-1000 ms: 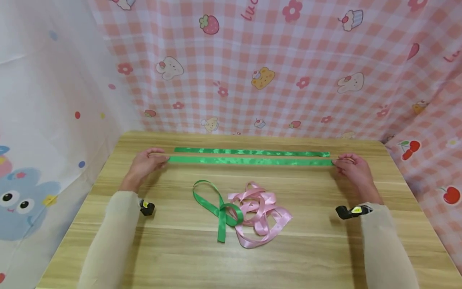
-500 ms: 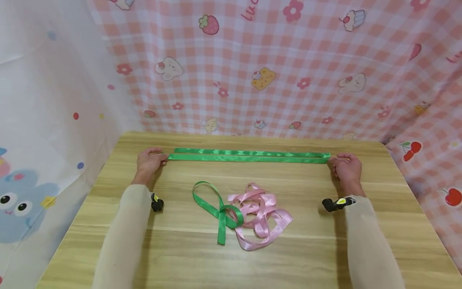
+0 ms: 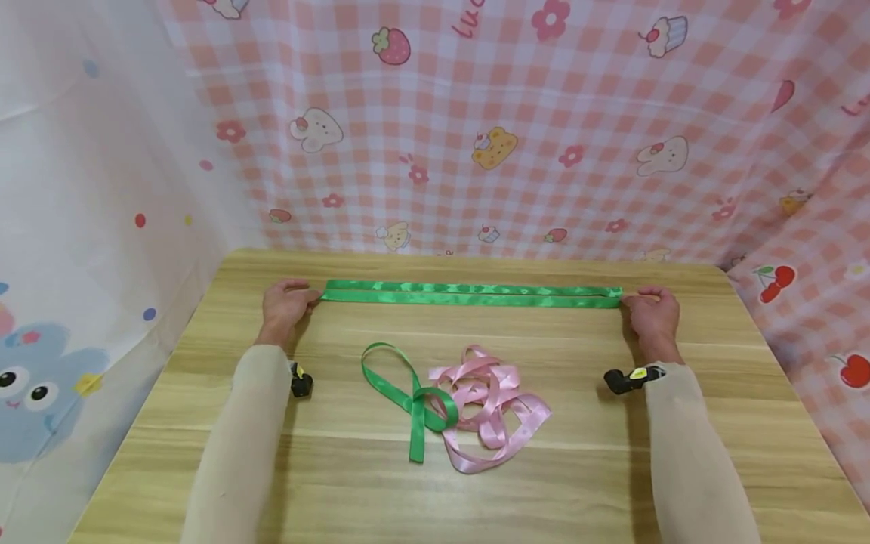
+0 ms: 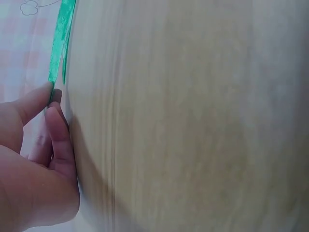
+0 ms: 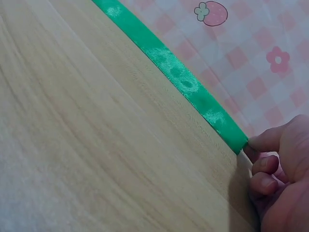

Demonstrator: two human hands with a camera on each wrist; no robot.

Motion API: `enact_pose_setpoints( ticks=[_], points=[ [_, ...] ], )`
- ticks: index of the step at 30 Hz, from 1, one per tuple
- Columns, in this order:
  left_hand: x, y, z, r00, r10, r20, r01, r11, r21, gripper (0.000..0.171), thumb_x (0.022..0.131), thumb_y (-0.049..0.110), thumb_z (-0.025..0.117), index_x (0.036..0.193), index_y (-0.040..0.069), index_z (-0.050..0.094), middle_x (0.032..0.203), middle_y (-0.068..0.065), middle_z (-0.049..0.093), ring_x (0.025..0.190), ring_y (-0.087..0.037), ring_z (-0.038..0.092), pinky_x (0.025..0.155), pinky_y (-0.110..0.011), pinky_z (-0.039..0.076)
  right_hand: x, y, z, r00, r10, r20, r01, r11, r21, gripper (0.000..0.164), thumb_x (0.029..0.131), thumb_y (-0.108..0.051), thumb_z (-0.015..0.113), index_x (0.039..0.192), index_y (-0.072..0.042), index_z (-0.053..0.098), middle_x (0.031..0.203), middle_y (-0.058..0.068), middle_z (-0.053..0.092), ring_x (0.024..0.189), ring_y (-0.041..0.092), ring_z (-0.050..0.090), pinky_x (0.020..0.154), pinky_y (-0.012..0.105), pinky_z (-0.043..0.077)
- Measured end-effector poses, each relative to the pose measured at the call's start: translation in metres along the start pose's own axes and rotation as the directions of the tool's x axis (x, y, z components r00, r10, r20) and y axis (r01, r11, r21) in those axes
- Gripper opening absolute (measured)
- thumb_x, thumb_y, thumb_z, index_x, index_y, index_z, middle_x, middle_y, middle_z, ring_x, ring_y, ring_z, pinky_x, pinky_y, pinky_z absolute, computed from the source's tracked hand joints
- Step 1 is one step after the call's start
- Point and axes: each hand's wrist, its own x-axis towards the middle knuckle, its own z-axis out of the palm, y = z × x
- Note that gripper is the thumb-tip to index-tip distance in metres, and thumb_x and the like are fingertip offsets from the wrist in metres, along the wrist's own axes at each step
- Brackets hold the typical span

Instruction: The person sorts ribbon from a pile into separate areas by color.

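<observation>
A length of green satin ribbon (image 3: 469,300) stretches straight across the back of the table, just in front of a second green ribbon strip (image 3: 435,286) that lies parallel to it. My left hand (image 3: 287,304) pinches the front ribbon's left end between thumb and finger; the left wrist view shows this ribbon (image 4: 59,43) running up from the fingertips. At the other end my right hand (image 3: 654,313) pinches the ribbon's corner, also seen in the right wrist view, where the ribbon (image 5: 178,77) looks flat and taut.
Mid-table lies a looped green ribbon (image 3: 418,412), its curl touching a loose heap of pink ribbon (image 3: 496,408). A pink checked curtain (image 3: 435,151) hangs behind the wooden table (image 3: 516,506), and a white patterned cloth (image 3: 88,189) is at the left.
Both hands have brought the held ribbon back and down, closer to the rear strip, so the gap between them has narrowed. My forearms have moved inward. The middle ribbons have stayed put.
</observation>
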Motion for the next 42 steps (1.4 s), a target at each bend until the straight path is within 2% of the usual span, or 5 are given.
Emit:
enact_pose_setpoints(
  ticks=[11, 23, 33, 38, 42],
  points=[
    [-0.001, 0.003, 0.005, 0.999, -0.040, -0.004, 0.039, 0.992, -0.119, 0.049, 0.085, -0.005, 0.072, 0.130, -0.003, 0.053, 0.093, -0.001, 0.059, 0.072, -0.006, 0.062, 0.069, -0.016, 0.054, 0.003, -0.005, 0.002, 0.998, 0.064, -0.019, -0.064, 0.998, 0.016, 0.026, 0.088, -0.009, 0.070, 0.094, -0.020, 0.047, 0.059, -0.017, 0.055, 0.049, 0.001, 0.051, 0.043, 0.020, 0.042],
    [-0.004, 0.002, -0.001, 1.000, 0.020, 0.007, -0.021, 0.998, 0.063, 0.050, 0.088, 0.011, 0.074, 0.133, 0.001, 0.055, 0.089, 0.002, 0.061, 0.070, -0.003, 0.061, 0.063, -0.014, 0.050, -0.001, -0.009, 0.002, 0.996, 0.092, 0.006, -0.092, 0.984, 0.153, 0.028, 0.087, -0.003, 0.069, 0.096, -0.016, 0.046, 0.056, -0.011, 0.057, 0.037, 0.005, 0.046, 0.035, 0.020, 0.038],
    [-0.007, 0.001, -0.010, 0.996, 0.034, 0.081, -0.028, 0.996, -0.085, 0.060, 0.091, 0.004, 0.070, 0.143, -0.004, 0.043, 0.080, 0.012, 0.067, 0.067, -0.002, 0.061, 0.058, -0.013, 0.050, -0.004, -0.009, -0.004, 0.992, 0.110, 0.061, -0.118, 0.978, 0.170, 0.027, 0.090, -0.008, 0.069, 0.104, -0.017, 0.048, 0.050, -0.004, 0.056, 0.035, 0.008, 0.048, 0.034, 0.023, 0.042],
    [-0.008, 0.002, -0.012, 0.993, 0.031, 0.118, -0.019, 0.994, -0.107, 0.063, 0.092, 0.003, 0.069, 0.147, -0.002, 0.039, 0.113, -0.007, 0.071, 0.074, -0.002, 0.064, 0.062, -0.013, 0.052, -0.009, -0.007, -0.007, 0.993, 0.098, 0.070, -0.109, 0.976, 0.189, 0.026, 0.090, -0.007, 0.067, 0.106, -0.017, 0.050, 0.052, -0.004, 0.058, 0.035, 0.008, 0.049, 0.034, 0.023, 0.043],
    [-0.011, 0.003, -0.015, 0.985, 0.066, 0.158, -0.064, 0.998, -0.019, 0.062, 0.094, 0.008, 0.067, 0.149, 0.000, 0.037, 0.141, -0.019, 0.054, 0.079, -0.003, 0.066, 0.071, -0.016, 0.056, -0.020, -0.009, -0.009, 0.998, 0.031, 0.054, -0.040, 0.983, 0.180, 0.021, 0.092, -0.007, 0.062, 0.106, -0.016, 0.050, 0.060, -0.008, 0.058, 0.036, 0.007, 0.049, 0.036, 0.021, 0.042]
  ],
)
